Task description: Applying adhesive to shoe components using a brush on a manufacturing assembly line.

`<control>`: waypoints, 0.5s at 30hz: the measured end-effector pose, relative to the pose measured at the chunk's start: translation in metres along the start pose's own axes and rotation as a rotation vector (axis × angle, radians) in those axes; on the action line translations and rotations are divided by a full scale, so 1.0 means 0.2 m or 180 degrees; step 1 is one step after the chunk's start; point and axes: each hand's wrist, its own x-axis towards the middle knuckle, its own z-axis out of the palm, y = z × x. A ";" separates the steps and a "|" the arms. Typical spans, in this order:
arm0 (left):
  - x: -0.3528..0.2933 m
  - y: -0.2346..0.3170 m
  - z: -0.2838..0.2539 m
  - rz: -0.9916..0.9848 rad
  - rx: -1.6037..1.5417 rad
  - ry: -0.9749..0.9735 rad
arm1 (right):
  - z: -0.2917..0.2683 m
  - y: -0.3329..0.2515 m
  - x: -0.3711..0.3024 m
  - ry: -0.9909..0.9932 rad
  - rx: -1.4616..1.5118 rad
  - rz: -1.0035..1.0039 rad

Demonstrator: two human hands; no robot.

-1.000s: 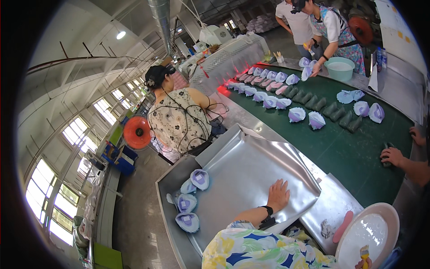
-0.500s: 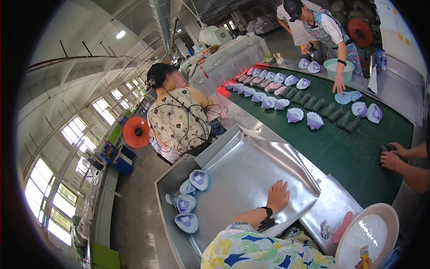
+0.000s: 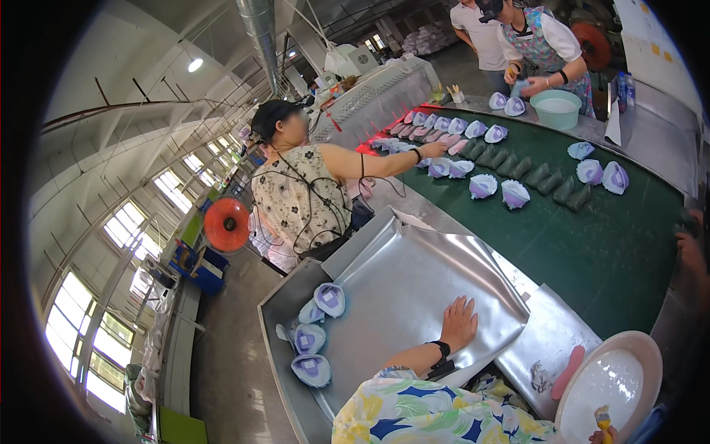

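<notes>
My left hand lies flat, fingers spread, on a shiny metal sheet lining a wide tray. Along the tray's left side sit several purple-and-blue shoe uppers. At the bottom right edge a small part of my right hand shows, closed on a brush with a yellow handle. Its bristles are over a round basin of whitish liquid. Beside the basin a pink insole rests on a metal plate.
A green conveyor belt carries rows of purple uppers, dark shoe lasts and pink insoles. One co-worker sits at the far left of the belt. Others stand behind it near a pale green basin. An orange fan stands left.
The seated co-worker has stretched an arm over the belt. A standing co-worker has lifted a blue piece off it. Hands at the right edge have drawn back. My hands have barely moved.
</notes>
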 end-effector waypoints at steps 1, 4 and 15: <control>0.00 0.00 0.00 0.0006 0.0000 -0.0012 | 0.00 0.00 0.00 -0.0022 -0.0019 0.0020; 0.01 0.00 0.01 -0.0008 0.0031 -0.0047 | 0.04 0.00 0.01 -0.0083 -0.0034 0.0061; 0.02 0.02 0.00 -0.0008 0.0061 0.0043 | 0.06 0.01 0.03 -0.0389 -0.0202 0.0214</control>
